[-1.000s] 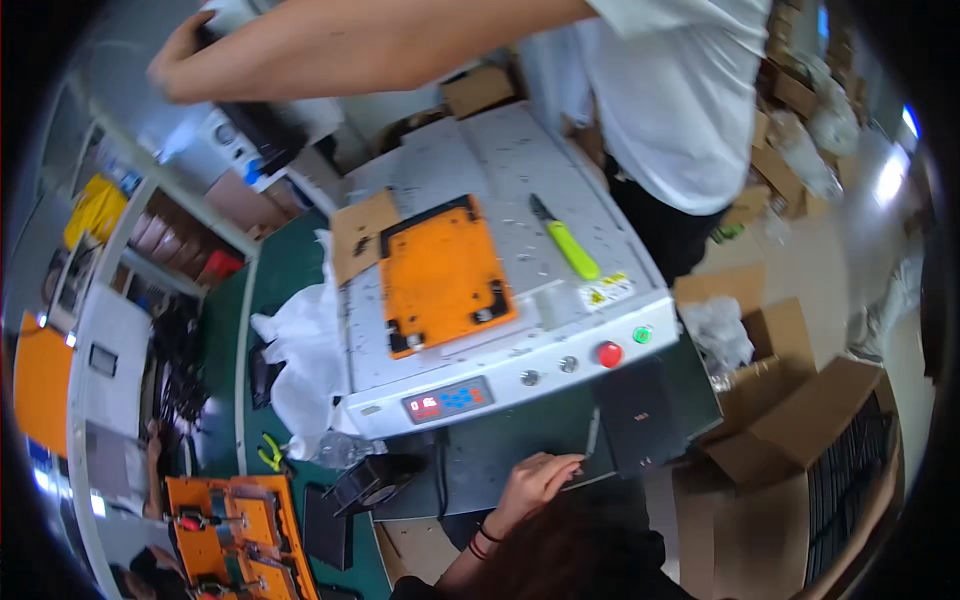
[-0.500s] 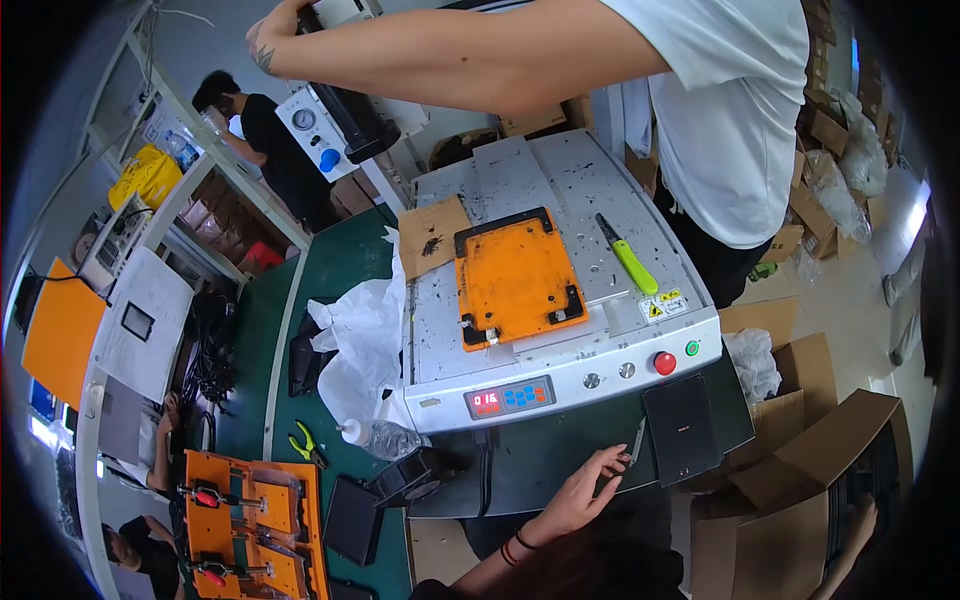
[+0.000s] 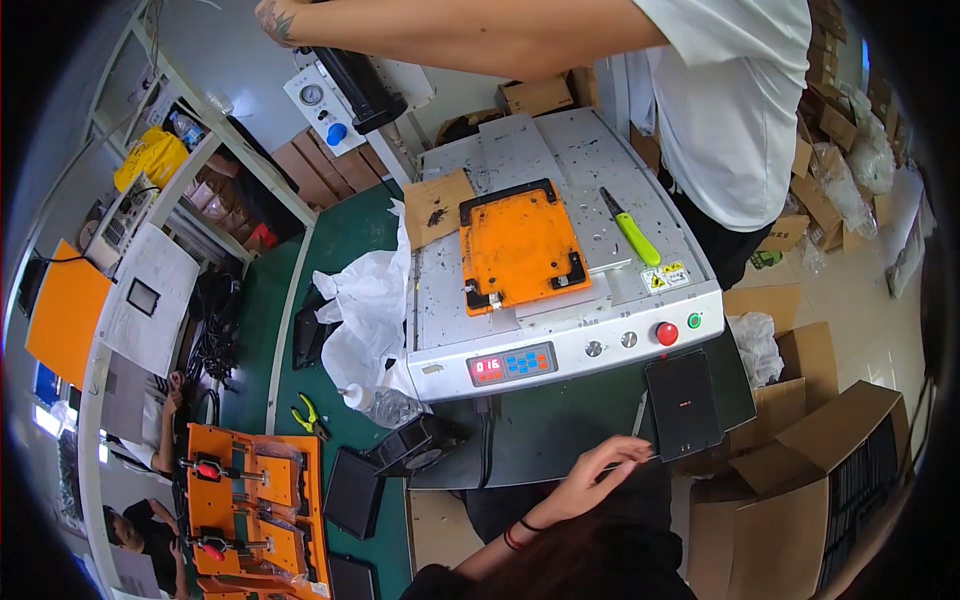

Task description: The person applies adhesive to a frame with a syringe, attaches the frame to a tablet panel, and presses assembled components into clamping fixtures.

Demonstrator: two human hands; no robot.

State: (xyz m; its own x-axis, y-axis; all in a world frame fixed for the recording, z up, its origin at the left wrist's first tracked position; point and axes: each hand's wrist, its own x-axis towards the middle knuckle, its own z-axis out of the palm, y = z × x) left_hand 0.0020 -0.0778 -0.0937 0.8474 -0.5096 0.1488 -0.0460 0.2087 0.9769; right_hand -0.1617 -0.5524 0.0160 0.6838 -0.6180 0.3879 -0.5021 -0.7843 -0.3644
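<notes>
My left hand [image 3: 603,473] reaches in from the lower edge, fingers loosely curled, with nothing visible in it. Its fingertips are beside the near corner of a flat black panel [image 3: 684,405] on the dark green table. Just beyond them lies a thin silver pointed tool [image 3: 640,408], its near end hidden by the fingers. At the lower right rim my right forearm [image 3: 872,548] shows as a blur beside an open cardboard box [image 3: 760,535] holding a row of black flat pieces [image 3: 858,492]. The right hand's fingers cannot be made out.
Ahead stands a grey press machine [image 3: 600,352] carrying an orange fixture plate [image 3: 525,245] and a green-handled knife [image 3: 637,238]. A co-worker's arm [image 3: 480,35] spans the top. To the left are a clear bottle [image 3: 385,405], green pliers [image 3: 310,415] and orange clamp jigs [image 3: 262,515].
The view has shifted, raising the machine in the picture. My left hand's fingers have curled and moved slightly right. My right arm has moved toward the rim. A person behind the shelf is now mostly hidden.
</notes>
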